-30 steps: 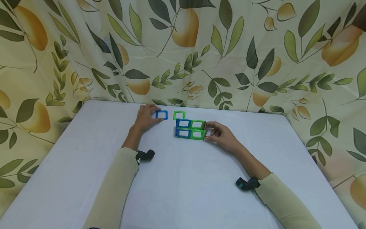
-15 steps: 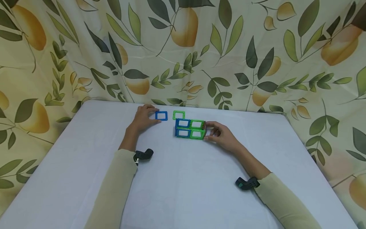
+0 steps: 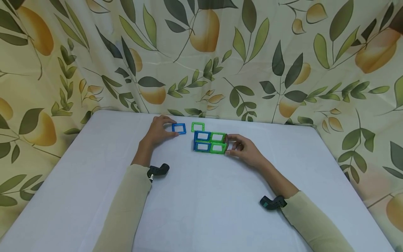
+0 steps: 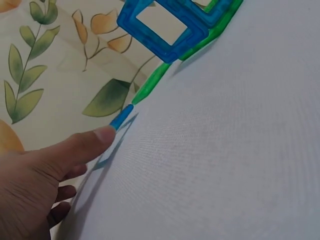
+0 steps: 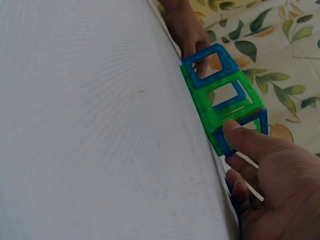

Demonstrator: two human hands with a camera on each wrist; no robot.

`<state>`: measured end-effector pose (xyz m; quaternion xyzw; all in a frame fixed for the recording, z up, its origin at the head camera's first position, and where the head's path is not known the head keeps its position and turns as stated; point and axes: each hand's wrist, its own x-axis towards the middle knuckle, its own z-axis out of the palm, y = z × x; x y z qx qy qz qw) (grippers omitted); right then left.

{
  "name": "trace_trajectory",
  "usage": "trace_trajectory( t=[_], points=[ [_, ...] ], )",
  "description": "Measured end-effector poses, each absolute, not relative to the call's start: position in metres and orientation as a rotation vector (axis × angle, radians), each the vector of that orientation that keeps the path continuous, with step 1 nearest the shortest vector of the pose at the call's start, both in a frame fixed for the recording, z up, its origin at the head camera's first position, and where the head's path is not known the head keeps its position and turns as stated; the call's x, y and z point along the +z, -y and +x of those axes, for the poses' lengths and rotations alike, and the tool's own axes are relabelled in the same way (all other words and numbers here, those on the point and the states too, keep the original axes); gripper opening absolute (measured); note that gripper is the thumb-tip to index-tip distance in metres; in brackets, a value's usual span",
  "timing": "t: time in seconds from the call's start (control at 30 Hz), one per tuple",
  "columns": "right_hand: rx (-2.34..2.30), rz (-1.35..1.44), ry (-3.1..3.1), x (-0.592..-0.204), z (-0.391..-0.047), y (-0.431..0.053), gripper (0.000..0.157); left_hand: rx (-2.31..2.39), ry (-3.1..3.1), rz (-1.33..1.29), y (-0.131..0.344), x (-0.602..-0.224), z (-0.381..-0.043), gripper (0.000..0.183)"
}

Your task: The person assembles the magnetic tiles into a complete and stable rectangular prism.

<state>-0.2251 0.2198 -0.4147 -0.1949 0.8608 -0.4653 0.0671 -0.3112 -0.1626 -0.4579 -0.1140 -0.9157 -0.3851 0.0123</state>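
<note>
My left hand [image 3: 155,131] pinches a blue magnetic tile [image 3: 180,133], an open square frame, with thumb at its near edge and fingers at its far edge. In the left wrist view, my thumb meets that blue tile [image 4: 121,118] beside a faint shadow on the cloth. Just right of it lies a loose green magnetic tile [image 3: 198,123]. A boxy build of blue and green magnetic tiles [image 3: 210,142] stands in front of the green one. My right hand [image 3: 247,150] holds its right end between thumb and fingers; the right wrist view shows my thumb on the build's green corner [image 5: 220,122].
A white cloth [image 3: 201,203] covers the table. Behind the table's far edge hangs a curtain [image 3: 189,77] with a fruit and leaf print. Black wrist cameras [image 3: 158,169] sit at both sleeve cuffs.
The blue tile in my left hand has shifted slightly to the right and nearer, and turned a little. The right hand and the build stay in place.
</note>
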Motion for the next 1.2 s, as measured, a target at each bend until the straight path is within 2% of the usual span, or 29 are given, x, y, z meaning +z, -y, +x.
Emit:
trace_trajectory(
  t=[0.43,0.77,1.0,1.2],
  points=[
    [-1.418,-0.57,-2.578,-0.416,-0.224,-0.22,0.059,-1.259,2.794,-0.393,0.158,-0.447,-0.307,0.047],
    [-1.42,-0.533,-2.587,-0.421,-0.226,-0.22,0.06,-1.266,2.722,-0.496,0.15,-0.436,-0.308,0.052],
    [-1.392,-0.556,-2.627,-0.45,-0.243,-0.231,0.062,-1.309,2.661,-0.55,0.142,-0.428,-0.302,0.053],
    [-1.397,-0.595,-2.629,-0.449,-0.243,-0.233,0.062,-1.323,2.664,-0.575,0.135,-0.422,-0.299,0.053]
  ],
)
